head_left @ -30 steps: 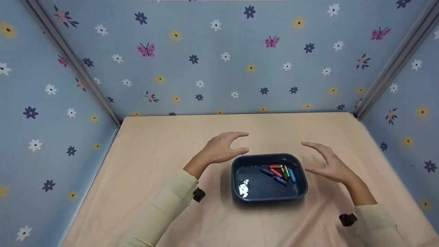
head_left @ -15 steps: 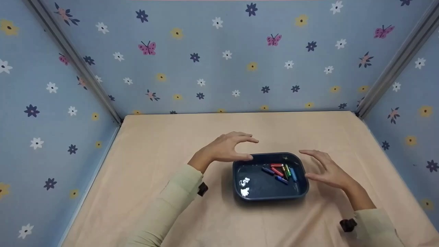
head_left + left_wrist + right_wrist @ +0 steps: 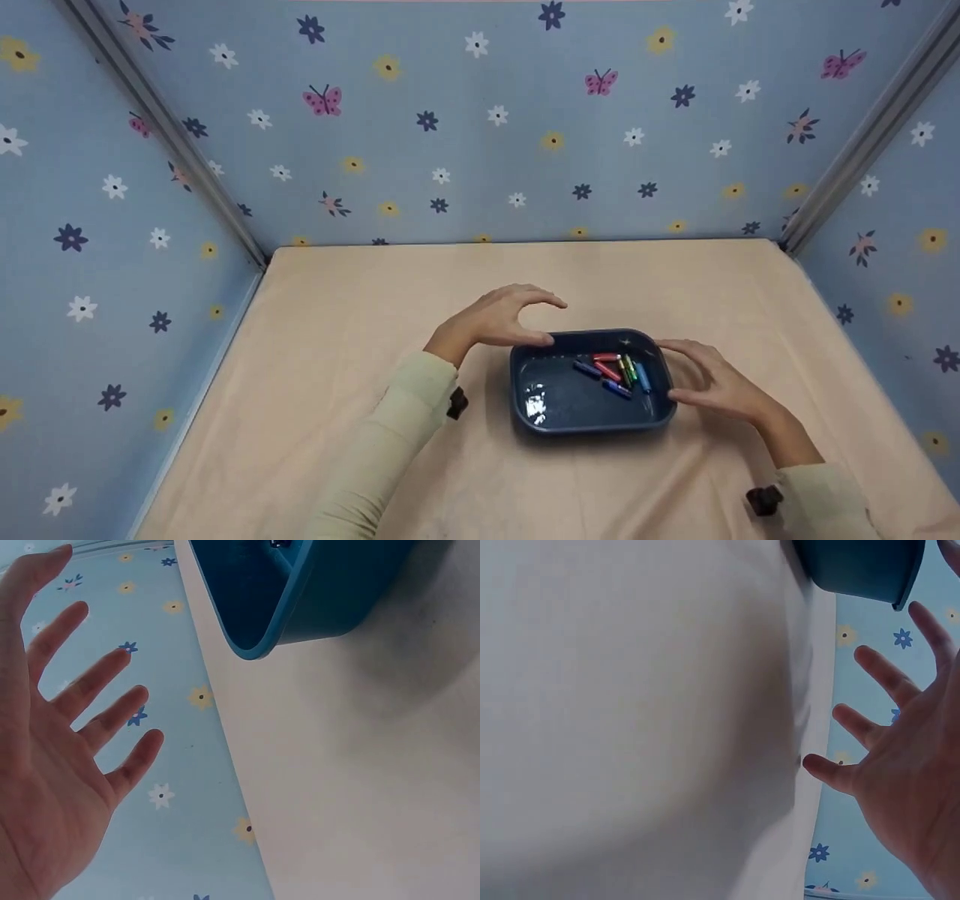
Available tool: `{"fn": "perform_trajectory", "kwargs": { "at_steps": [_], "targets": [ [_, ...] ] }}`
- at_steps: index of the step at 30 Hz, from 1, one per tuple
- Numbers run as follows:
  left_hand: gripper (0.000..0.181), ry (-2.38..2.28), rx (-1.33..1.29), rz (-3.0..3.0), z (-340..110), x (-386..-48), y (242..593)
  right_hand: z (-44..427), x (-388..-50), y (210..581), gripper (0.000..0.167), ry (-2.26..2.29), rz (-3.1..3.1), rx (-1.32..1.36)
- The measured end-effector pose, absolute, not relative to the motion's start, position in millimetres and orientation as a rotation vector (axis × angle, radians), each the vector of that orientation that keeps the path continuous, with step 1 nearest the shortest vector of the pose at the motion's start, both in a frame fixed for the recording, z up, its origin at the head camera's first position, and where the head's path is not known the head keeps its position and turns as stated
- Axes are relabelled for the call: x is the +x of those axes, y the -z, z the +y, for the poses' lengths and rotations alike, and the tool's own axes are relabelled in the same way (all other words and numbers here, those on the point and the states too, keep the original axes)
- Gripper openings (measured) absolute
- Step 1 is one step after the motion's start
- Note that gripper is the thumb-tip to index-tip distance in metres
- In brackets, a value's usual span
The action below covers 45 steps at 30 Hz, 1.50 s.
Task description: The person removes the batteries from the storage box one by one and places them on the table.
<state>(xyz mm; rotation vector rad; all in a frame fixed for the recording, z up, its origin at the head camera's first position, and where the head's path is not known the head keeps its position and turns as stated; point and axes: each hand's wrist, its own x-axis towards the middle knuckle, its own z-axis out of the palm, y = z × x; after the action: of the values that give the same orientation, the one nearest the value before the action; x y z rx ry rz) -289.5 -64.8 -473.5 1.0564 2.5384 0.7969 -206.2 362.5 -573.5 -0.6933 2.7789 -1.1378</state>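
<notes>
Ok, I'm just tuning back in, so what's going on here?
A person has both hands around a dark blue bin on a pale cloth. The left hand, fingers spread, is by the bin's far left corner; the right hand is at its right side, and whether its fingertips touch the rim is hard to tell. Neither hand grips anything. Small red, blue and green cylinders lie loose inside, toward the right.
</notes>
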Motion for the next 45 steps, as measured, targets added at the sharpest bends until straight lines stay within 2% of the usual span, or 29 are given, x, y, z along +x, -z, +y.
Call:
{"fn": "perform_trajectory", "kwargs": {
  "at_steps": [28,36,45],
  "targets": [
    [0.057,-0.609,1.062,2.453,-22,-292,482,365,-200,574,0.087,1.174,2.632,-0.632],
    [0.063,-0.569,0.986,2.373,-12,-293,478,365,-202,575,0.087,1.181,2.598,-0.59],
    [0.063,-0.494,1.027,2.355,0,-286,474,367,-202,578,0.087,1.178,2.604,-0.605]
  ]
}}
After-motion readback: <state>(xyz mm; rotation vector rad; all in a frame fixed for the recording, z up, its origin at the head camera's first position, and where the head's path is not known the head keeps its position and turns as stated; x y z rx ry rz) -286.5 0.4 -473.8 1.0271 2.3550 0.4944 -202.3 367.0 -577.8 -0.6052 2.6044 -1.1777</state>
